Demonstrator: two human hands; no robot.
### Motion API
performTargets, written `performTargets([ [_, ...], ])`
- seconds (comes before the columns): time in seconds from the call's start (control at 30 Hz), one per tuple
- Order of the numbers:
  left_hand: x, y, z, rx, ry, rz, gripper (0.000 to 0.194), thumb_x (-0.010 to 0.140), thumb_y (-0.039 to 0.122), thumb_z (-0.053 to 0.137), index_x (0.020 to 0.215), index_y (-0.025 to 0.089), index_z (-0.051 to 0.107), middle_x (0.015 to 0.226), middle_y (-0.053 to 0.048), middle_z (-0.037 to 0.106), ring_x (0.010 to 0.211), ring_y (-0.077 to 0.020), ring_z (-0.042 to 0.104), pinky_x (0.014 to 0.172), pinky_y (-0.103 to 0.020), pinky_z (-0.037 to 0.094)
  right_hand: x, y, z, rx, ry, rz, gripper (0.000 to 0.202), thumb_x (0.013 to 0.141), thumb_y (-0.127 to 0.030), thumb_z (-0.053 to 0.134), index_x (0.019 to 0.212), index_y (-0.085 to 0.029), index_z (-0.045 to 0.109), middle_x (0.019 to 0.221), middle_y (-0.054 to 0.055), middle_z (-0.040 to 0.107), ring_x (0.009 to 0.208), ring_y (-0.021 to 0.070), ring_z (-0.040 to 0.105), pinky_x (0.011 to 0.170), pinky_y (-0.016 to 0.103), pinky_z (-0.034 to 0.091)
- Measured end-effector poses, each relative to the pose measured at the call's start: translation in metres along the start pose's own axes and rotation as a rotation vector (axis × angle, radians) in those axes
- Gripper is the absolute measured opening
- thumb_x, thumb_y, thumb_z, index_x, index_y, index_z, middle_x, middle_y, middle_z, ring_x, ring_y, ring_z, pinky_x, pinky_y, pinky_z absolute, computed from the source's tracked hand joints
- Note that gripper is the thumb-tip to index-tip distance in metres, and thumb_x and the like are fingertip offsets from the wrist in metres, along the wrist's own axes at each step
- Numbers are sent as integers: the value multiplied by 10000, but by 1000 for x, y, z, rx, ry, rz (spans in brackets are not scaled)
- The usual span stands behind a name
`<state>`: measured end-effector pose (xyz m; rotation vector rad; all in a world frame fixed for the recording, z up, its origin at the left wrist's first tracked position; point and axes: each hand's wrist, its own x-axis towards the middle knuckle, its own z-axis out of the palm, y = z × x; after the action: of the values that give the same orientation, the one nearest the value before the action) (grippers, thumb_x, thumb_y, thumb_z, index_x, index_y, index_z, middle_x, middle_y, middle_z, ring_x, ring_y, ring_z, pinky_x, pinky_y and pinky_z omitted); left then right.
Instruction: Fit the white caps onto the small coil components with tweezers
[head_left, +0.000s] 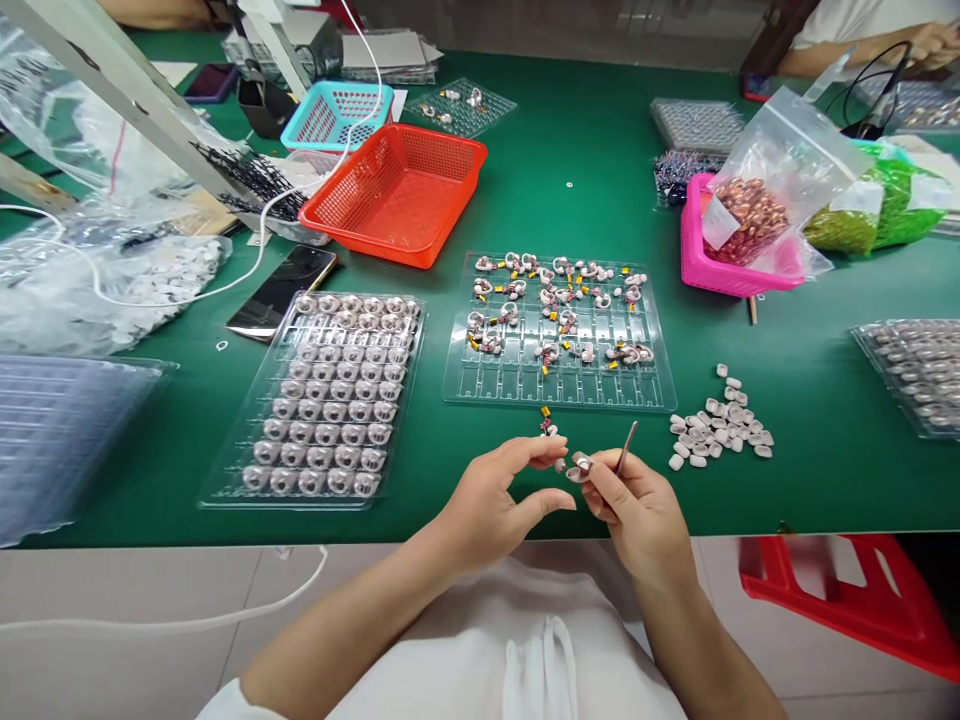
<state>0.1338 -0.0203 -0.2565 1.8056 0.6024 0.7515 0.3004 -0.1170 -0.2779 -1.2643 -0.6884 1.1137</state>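
Observation:
My right hand (637,500) pinches a small beige-white clip-on earbud part (580,466) between thumb and forefinger. A thin metal tool (628,446), tweezers or a pick, sticks up out of the same hand. Beside it, my left hand (510,495) has its thumb and fingers spread apart, the fingertips close to the earbud part. Just past those fingertips lies a small piece with a yellow tab and red wires (547,418). Ahead, a clear compartment tray (472,385) holds wired earbud parts. Right of my hands is a loose pile of small pale caps (720,432).
On the left stand a tray of rounded shells (326,400), a phone (285,290) and stacked clear trays (67,430). A red basket (401,195) and a blue basket (337,115) sit behind. A pink basket (739,275) holds bagged copper-coloured parts. Another person's hands (934,45) show at far right.

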Motion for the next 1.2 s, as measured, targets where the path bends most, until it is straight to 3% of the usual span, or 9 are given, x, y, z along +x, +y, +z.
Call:
performTargets([
  [0.2, -3, 0, 3, -34, 46, -23, 224, 831, 180, 754, 1053, 161, 741, 997, -68, 784, 908, -196, 726, 854, -277, 554, -1, 0, 11, 149, 31, 25, 297, 842, -443, 774, 819, -157, 698, 679, 12, 596, 526, 60, 412, 458, 182, 269],
  [0.33, -5, 2, 0, -72, 86, -56, 140, 841, 202, 733, 969, 160, 771, 912, -70, 787, 838, -198, 722, 799, -285, 547, 0, 1, 10, 65, 24, 18, 294, 881, -439, 729, 802, -166, 653, 660, -6, 558, 522, 66, 416, 454, 182, 294],
  [0.43, -6, 5, -3, -247, 67, -174, 133, 834, 231, 749, 954, 184, 785, 943, -62, 799, 864, -203, 725, 811, -290, 551, -3, -1, 6, -149, 3, -143, 201, 885, -363, 740, 987, -224, 637, 830, 5, 597, 623, 96, 500, 520, 202, 394],
  [0.53, -4, 7, -7, -511, 29, -320, 111, 807, 241, 783, 909, 201, 798, 916, -39, 801, 851, -182, 719, 792, -265, 558, -7, -6, 2, -413, -56, -405, 340, 851, -243, 775, 1143, -293, 608, 1008, 15, 586, 686, 109, 525, 532, 217, 408],
  [0.6, -3, 6, -9, -634, -14, -382, 99, 782, 239, 810, 873, 200, 807, 849, -23, 790, 789, -151, 699, 754, -237, 552, -7, -11, 2, -575, -89, -555, 317, 880, -187, 732, 1154, -303, 625, 1047, 23, 584, 720, 117, 547, 533, 222, 415],
  [0.7, -1, 1, -11, -698, -92, -427, 112, 777, 249, 826, 871, 188, 816, 830, -21, 774, 706, -111, 654, 720, -216, 534, -4, -15, 3, -685, -110, -665, 235, 926, -139, 659, 1107, -289, 651, 1018, 27, 601, 815, 139, 601, 584, 226, 464],
  [0.93, -4, -10, -13, -773, -199, -518, 159, 850, 311, 779, 934, 177, 801, 800, -22, 732, 683, -103, 631, 700, -232, 518, 5, -16, 1, -726, -228, -705, 198, 953, -155, 622, 1130, -244, 633, 1102, 68, 635, 977, 177, 639, 681, 249, 536],
  [1.07, -3, -5, -13, -747, -175, -505, 183, 816, 277, 808, 963, 170, 782, 843, -27, 729, 690, -111, 633, 693, -246, 530, 5, -18, 0, -693, -217, -694, 156, 965, -159, 610, 1080, -250, 662, 957, 36, 668, 832, 160, 654, 668, 258, 532],
  [1.2, -2, 4, -12, -703, -88, -451, 243, 757, 267, 849, 959, 164, 762, 822, -20, 709, 708, -131, 638, 703, -274, 548, 2, -20, 2, -639, -149, -544, 81, 954, -204, 645, 998, -258, 687, 841, 5, 668, 665, 139, 616, 580, 252, 480],
])
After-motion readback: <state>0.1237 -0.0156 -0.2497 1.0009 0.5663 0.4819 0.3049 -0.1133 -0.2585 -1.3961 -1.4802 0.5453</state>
